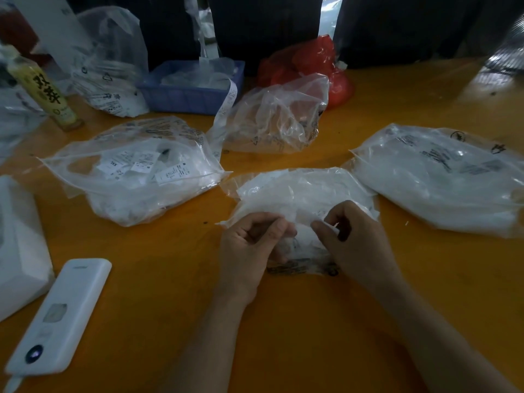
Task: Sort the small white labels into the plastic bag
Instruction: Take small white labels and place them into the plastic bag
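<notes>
Table: an orange table (170,279) is seen, with bags spread over it.
Plastic bag: a clear plastic bag (300,191) is laid in the middle, just in front of the hands. White stuff is packed inside it.
Left hand: the near edge of the plastic bag is pinched by the left hand (249,248). The fingers are curled in, and the thumb is pressed against them.
Right hand: a small white label (330,226) is pinched by the right hand (354,242). The fingers are curled round it, right at the bag's opening.
Left bag: a second clear bag (136,177) is laid off to the left. Small white labels (141,164) with print can be seen through it.
Right bag: a full white bag (442,177) is laid off to the right.
Far bag: a crumpled clear bag (280,114) is set farther back, with a red bag (312,63) behind it.
Blue tray: a blue tray (184,95) is placed at the back.
Bottle: a yellow bottle (42,86) is stood at the far left.
White gadget: a long white gadget (62,316) is laid near the left edge.
</notes>
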